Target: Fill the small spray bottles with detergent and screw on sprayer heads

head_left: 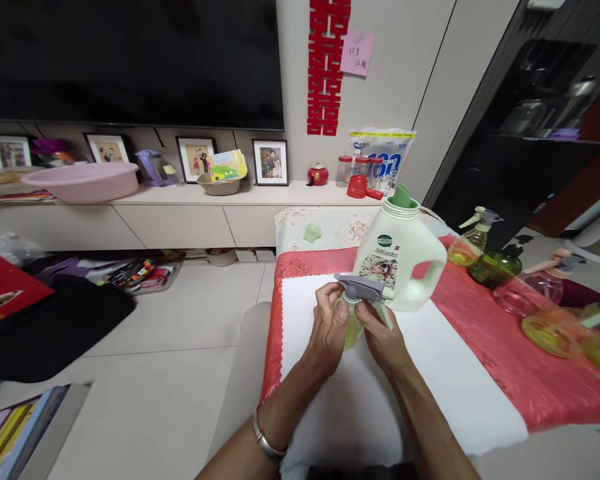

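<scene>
A spray bottle [351,328] with yellow-green liquid stands upright between my two hands. Its grey trigger head [364,288] sits at the neck, with a pale green trigger and nozzle pointing right. My left hand [329,327] wraps the bottle from the left, thumb up by the neck. From the right, my right hand [383,337] grips at the neck just under the head; some of its fingers are hidden. Right behind stands a large pale green jug [405,250] with a handle and an open green spout. A light green cap [312,232] lies on the tablecloth further back.
More spray bottles, amber [467,248], dark green [496,268], pink [530,290] and yellow [555,330], line the table's right side. A white cloth [460,380] covers part of the red tablecloth [510,360]. Behind, a low cabinet [180,223] bears a pink basin [83,183] and picture frames.
</scene>
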The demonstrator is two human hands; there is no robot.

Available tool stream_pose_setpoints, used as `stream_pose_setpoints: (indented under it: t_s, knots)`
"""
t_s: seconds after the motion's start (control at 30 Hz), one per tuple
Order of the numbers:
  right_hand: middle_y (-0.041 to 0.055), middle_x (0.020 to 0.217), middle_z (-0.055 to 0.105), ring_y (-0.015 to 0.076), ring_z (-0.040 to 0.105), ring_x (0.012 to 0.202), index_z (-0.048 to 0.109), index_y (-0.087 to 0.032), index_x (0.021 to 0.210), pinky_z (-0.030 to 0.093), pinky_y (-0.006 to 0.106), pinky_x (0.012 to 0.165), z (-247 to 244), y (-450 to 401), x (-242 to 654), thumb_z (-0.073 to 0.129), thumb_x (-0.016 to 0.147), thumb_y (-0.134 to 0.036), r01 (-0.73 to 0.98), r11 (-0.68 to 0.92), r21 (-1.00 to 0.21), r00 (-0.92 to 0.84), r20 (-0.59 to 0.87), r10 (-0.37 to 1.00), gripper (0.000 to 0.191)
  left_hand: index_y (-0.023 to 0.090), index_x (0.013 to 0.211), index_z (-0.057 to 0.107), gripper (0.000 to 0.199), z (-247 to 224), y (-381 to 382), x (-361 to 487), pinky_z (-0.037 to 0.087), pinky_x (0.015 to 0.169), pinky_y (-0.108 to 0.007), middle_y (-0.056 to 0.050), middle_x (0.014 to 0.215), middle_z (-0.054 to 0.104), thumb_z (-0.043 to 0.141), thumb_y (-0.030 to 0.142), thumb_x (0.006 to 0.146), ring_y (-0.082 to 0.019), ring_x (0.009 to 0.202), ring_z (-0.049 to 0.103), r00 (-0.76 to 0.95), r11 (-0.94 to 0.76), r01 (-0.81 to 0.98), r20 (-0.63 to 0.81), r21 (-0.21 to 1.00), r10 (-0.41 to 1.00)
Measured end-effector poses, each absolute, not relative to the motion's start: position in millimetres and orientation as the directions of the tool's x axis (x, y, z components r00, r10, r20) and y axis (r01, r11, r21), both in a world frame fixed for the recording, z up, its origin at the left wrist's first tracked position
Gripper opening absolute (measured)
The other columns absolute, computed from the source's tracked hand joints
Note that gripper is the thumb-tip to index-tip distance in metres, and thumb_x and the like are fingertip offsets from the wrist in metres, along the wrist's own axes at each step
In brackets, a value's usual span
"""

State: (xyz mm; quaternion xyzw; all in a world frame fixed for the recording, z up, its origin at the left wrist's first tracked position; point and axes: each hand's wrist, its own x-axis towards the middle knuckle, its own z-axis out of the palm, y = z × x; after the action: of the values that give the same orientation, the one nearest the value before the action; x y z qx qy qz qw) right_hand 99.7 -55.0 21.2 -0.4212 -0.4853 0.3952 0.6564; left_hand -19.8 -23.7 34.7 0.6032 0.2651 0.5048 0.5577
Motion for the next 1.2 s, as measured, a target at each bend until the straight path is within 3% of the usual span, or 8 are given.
stream_pose_setpoints:
  t_s: [0.27,0.4,0.63,0.83,1.0,1.2]
  knots:
    - [0.0075,0.129,0.055,0.0217,0.051,0.125,0.069,-0.019,0.119,0.042,0.033,0.112,19,-47,108,0.074,0.089,-0.036,-0.030,0.390,-0.920,0.194,0.377,0.906,0.034,0.023,0.132,0.041,0.047,28,-22,-17,0.036,0.112,-0.049,-0.014,0.139,0.056,0.041,0.057,0.100,-0.028,0.130,0.053,0.321,-0.226,-0.195,0.280,0.954,0.905]
    - [0.0058,0.132,0.051,0.0204,0.048,0.128,0.071,-0.021,0.116,0.041,0.030,0.112,27,-46,110,0.074,0.088,-0.034,0.006,0.415,-0.910,0.184,0.409,0.894,0.031,0.023,0.131,0.043,0.046,29,-22,-17,0.040,0.110,-0.048,-0.015,0.138,0.056,0.043,0.056,0.099,-0.028,0.130,0.054,0.316,-0.196,-0.227,0.262,0.954,0.912]
    - [0.0072,0.138,0.047,0.0217,0.043,0.132,0.068,-0.021,0.127,0.032,0.036,0.120,38,-48,124,0.059,0.100,-0.042,0.079,0.405,-0.911,0.006,0.407,0.913,0.036,0.021,0.129,0.041,0.043,37,-24,-16,0.039,0.110,-0.047,-0.016,0.139,0.056,0.041,0.053,0.101,-0.027,0.131,0.054,0.326,-0.220,-0.236,0.290,0.946,0.900]
    - [0.0071,0.133,0.051,0.0207,0.047,0.127,0.071,-0.021,0.120,0.043,0.030,0.109,48,-47,119,0.063,0.097,-0.040,0.117,0.444,-0.888,0.019,0.449,0.894,0.031,0.021,0.128,0.040,0.043,36,-25,-15,0.039,0.110,-0.046,-0.016,0.139,0.055,0.039,0.054,0.101,-0.027,0.133,0.052,0.317,-0.216,-0.247,0.290,0.945,0.903]
    - [0.0060,0.128,0.053,0.0193,0.048,0.124,0.071,-0.022,0.118,0.042,0.029,0.107,51,-47,116,0.065,0.096,-0.040,0.146,0.459,-0.876,0.064,0.472,0.879,0.029,0.021,0.126,0.040,0.039,40,-26,-15,0.043,0.105,-0.043,-0.015,0.135,0.058,0.038,0.052,0.102,-0.025,0.126,0.058,0.292,-0.209,-0.223,0.270,0.952,0.918]
    - [0.0069,0.133,0.050,0.0212,0.046,0.125,0.067,-0.021,0.127,0.042,0.028,0.105,61,-49,121,0.061,0.099,-0.043,0.204,0.436,-0.877,-0.047,0.436,0.899,0.036,0.021,0.127,0.039,0.035,41,-24,-13,0.045,0.102,-0.041,-0.015,0.135,0.059,0.037,0.047,0.103,-0.024,0.124,0.060,0.297,-0.246,-0.229,0.308,0.942,0.904]
